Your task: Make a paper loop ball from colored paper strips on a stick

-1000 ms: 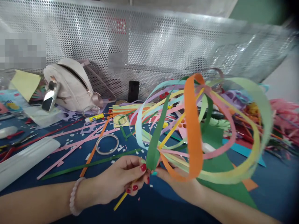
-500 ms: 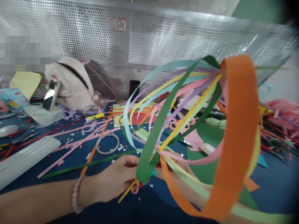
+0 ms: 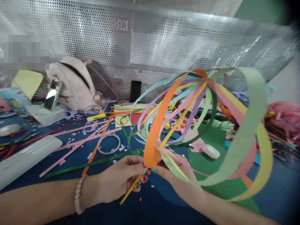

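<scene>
Curved paper strips in orange, green, pink, yellow, blue and purple form a loose ball around a thin yellow stick [image 3: 184, 114]. The strips gather at the stick's far end and again near my hands. My left hand [image 3: 124, 175] is closed on the stick's lower part, whose bare end pokes out below the fingers. Its thumb touches the lower end of an orange paper strip [image 3: 154, 140]. My right hand [image 3: 179, 170] pinches the strips' lower ends beside it, its fingers partly hidden behind the paper. A light green strip [image 3: 249, 134] bows out widest at the right.
A tape roll [image 3: 108, 144], a glue stick [image 3: 96, 117] and loose strips with paper scraps lie on the blue table. Further back are a pale backpack [image 3: 70, 84] and a phone [image 3: 135, 91]. A white mouse [image 3: 211, 151] rests on green paper at right.
The ball has turned around its stick. The orange strip swung from the right side to the front by my hands, the green one moved back, and light green now faces right.
</scene>
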